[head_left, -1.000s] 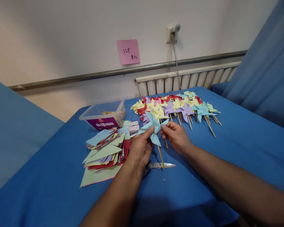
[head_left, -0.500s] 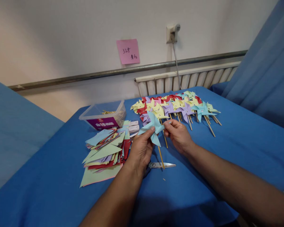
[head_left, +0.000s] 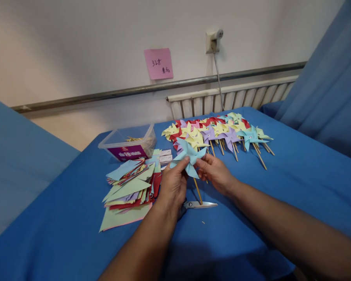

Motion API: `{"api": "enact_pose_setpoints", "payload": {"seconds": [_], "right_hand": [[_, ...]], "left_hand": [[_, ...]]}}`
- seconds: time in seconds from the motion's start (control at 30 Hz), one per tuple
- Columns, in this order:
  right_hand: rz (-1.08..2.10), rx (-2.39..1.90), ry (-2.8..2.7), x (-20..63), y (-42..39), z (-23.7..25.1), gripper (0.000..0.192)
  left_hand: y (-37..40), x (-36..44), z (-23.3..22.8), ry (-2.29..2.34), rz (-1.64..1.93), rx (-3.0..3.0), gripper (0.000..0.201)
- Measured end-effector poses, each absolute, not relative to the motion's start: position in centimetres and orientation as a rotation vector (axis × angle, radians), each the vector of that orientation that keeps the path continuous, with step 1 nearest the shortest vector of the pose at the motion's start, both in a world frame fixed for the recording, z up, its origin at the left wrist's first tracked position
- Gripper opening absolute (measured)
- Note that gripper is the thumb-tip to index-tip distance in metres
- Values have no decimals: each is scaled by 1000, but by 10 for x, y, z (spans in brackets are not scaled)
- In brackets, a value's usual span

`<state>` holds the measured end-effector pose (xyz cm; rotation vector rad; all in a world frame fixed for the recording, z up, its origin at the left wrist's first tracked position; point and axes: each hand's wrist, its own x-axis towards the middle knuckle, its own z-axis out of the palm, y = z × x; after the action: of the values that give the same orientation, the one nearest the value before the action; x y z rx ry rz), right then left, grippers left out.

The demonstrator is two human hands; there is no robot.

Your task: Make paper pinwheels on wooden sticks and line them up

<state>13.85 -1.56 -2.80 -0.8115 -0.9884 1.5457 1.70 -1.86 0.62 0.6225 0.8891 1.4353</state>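
A light blue paper pinwheel on a thin wooden stick is held up over the table. My left hand is closed on it, the thumb pressed near its centre and the fingers behind. From the right, my right hand pinches the pinwheel's right side, with the thumb in front and some fingertips hidden behind the paper. Below the stick lie scissors, their dark handles partly covered by my left wrist. Finished-looking pinwheels in several colours lie in rows behind my hands.
Left of my hands is a pile of coloured paper pieces. Behind it stands a clear plastic box with wooden sticks inside, beside small white boxes. A blue cloth covers the table; a radiator and wall lie beyond.
My right hand has shifted slightly left and down, from pinching a blade tip out at the side to gripping the pinwheel nearer its middle. The pinwheel has turned a little.
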Motion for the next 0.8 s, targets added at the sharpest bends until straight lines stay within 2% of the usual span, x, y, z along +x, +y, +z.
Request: {"api": "enact_pose_setpoints", "payload": {"seconds": [0.17, 0.4, 0.63, 0.8], "right_hand": [[1804, -798, -1210, 139, -21, -32, 44], [1660, -821, -1271, 143, -19, -27, 34], [1740, -806, -1326, 149, -17, -26, 37], [1677, -848, -1356, 148, -14, -30, 36]], "left_hand": [[-14, 8, 10, 939, 1433, 659, 31], [-7, -3, 11, 1012, 1364, 762, 35], [-4, -12, 16, 1050, 1294, 788, 39], [-5, -10, 15, 1068, 1313, 805, 39]]}}
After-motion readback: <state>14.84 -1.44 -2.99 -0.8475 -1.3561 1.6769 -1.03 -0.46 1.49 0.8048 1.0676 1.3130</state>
